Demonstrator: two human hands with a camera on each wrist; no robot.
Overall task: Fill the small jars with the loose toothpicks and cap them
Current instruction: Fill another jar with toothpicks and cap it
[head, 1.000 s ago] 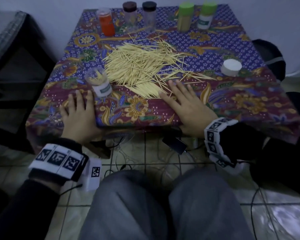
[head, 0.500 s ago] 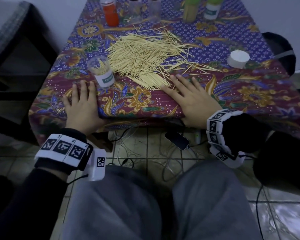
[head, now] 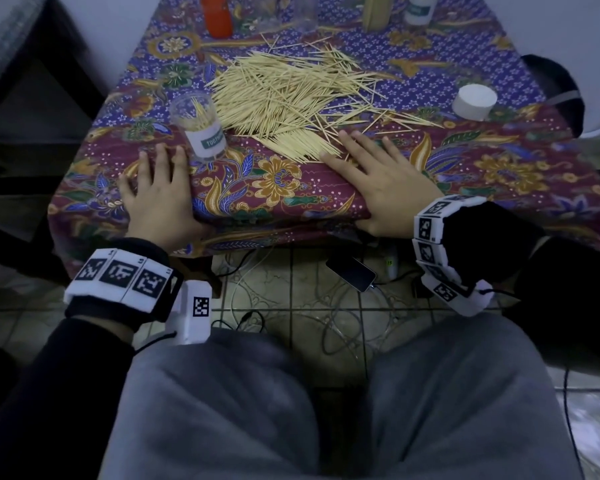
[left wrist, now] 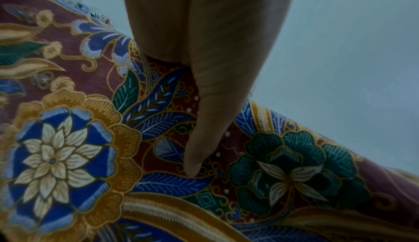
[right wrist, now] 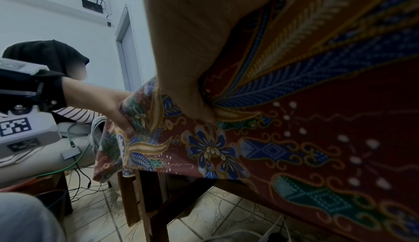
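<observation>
Batik-covered tabletop noted: left hand and right hand flat, fingers straight, empty, flanking open jar beside loose toothpicks.

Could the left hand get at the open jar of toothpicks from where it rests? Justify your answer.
Probably yes: the left hand lies flat on the tablecloth, the open jar just beyond its fingertips, nothing between.

Batik-print tablecloth over a wooden table, phone plugged in on the tiled floor among tangled cables, router up on the wall.
</observation>
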